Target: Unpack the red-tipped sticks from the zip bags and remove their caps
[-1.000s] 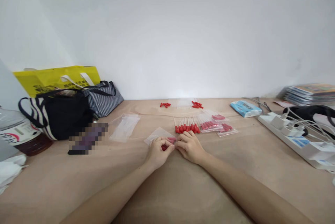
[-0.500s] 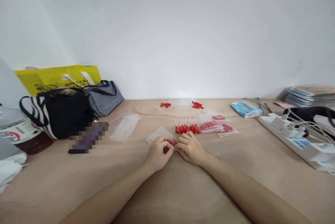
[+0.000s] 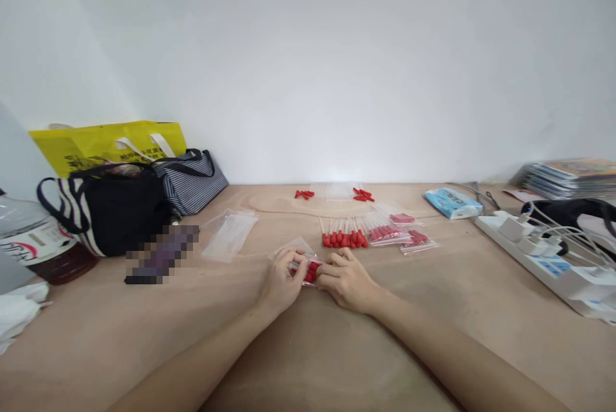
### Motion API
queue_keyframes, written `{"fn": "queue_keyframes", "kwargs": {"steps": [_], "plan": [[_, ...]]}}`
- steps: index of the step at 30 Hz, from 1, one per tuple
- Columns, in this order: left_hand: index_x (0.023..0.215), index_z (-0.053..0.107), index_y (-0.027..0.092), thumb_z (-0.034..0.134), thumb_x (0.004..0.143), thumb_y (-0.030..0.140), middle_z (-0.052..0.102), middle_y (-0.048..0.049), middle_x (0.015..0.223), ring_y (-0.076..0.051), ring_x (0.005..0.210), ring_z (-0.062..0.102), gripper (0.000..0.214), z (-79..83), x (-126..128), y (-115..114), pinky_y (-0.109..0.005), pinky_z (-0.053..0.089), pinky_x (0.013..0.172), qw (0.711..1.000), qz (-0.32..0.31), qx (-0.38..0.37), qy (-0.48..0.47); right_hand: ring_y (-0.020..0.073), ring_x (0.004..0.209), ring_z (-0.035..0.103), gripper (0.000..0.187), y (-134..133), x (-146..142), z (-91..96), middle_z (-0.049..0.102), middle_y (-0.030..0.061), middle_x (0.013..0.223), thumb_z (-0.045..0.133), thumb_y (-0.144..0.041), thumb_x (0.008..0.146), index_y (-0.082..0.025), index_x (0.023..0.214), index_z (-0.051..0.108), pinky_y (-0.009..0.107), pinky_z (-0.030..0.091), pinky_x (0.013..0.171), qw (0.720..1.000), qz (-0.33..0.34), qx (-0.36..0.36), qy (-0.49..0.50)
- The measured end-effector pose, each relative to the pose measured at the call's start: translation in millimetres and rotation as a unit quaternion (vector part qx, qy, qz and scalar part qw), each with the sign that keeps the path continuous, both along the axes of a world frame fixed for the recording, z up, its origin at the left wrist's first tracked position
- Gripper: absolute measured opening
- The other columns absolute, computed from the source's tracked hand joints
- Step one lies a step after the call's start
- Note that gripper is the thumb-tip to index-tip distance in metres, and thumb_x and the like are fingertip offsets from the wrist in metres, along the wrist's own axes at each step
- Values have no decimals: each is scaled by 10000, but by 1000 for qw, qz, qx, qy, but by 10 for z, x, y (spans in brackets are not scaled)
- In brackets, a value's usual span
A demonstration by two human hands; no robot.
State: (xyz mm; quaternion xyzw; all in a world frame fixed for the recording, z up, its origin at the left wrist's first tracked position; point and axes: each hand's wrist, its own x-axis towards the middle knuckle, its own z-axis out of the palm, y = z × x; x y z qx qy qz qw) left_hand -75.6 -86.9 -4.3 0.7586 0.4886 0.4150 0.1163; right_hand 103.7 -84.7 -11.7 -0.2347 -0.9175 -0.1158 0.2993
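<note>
My left hand [image 3: 283, 277] and my right hand [image 3: 346, 278] hold a small clear plastic bag [image 3: 311, 273] between them, low over the table. Several red pieces show inside it. Both hands are closed, thumbs and fingers pinching the bag's two sides. Part of the bag is hidden under the fingers. Just beyond my left fingers lies another clear bag [image 3: 299, 244]. A row of thin white sticks with red tips [image 3: 344, 239] lies beyond my right hand. To its right are several filled bags with red contents [image 3: 387, 233], overlapping one another.
Flat clear bags [image 3: 231, 235] lie to the left. Small red pieces [image 3: 305, 194] and more red pieces [image 3: 363, 194] lie near the wall. A blue tissue pack [image 3: 452, 203] and a white power strip [image 3: 539, 264] stand right; a black bag [image 3: 125, 206] and bottle [image 3: 43, 245] stand left.
My hands have moved slightly apart, and more of the bag with its red pieces shows between them. My left hand has shifted a little left.
</note>
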Motion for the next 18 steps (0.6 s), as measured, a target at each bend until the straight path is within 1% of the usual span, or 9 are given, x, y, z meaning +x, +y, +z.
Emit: {"fn": "queue_keyframes", "kwargs": {"steps": [2,4,6,7,10,14,16,18], "plan": [[675,581,181,452,783,256,616,-64,970,-197,989,541,184,35,-75,31,-345,421,869,999,-21,-26,24,136,740,383,144,-1,46,12,622,-14,748,467,-150,834,-191,732,559,310,210,689,1000,-7,-7,-11],[850,598,187,433,802,274,607,-62,1032,-197,1044,515,193,72,-159,68,-346,395,909,994,-72,-62,58,135,740,389,136,2,100,19,621,-15,720,477,-157,828,-196,732,566,310,208,681,999,-12,-26,-23],[1038,546,197,413,821,278,595,-58,1079,-187,1049,510,268,108,-236,99,-346,380,925,984,-119,-89,99,135,735,396,112,-3,143,27,616,-12,692,502,-195,815,-197,729,575,310,210,677,998,-17,-55,-25],[1083,524,203,410,825,279,591,-56,1091,-185,1042,512,291,126,-269,108,-350,375,926,979,-136,-96,121,137,734,401,105,-10,155,33,615,-10,688,515,-228,808,-199,733,582,313,211,677,997,-23,-71,-21],[1062,541,209,448,810,290,596,-58,1063,-199,1000,520,280,179,-346,88,-370,376,907,969,-150,-92,171,142,727,412,143,-48,148,59,618,-6,698,519,-320,803,-222,755,612,323,210,677,991,-55,-120,0],[1071,539,213,565,738,344,586,-63,1034,-212,966,519,359,231,-431,-16,-362,399,862,962,-175,-96,186,141,739,432,137,-98,74,92,616,0,741,517,-280,799,-231,746,634,320,214,677,978,-111,-174,16],[1069,540,217,582,728,352,584,-57,1026,-205,951,524,370,233,-465,-69,-345,408,844,962,-180,-102,180,143,767,447,111,-108,42,100,611,3,776,527,-254,787,-238,805,635,309,229,686,970,-127,-206,28],[1073,537,221,571,741,344,591,-48,1005,-193,918,537,356,223,-484,-104,-326,423,811,965,-169,-109,170,149,784,458,174,-106,26,103,603,2,784,532,-238,776,-251,928,615,299,250,696,961,-128,-240,42]]}}
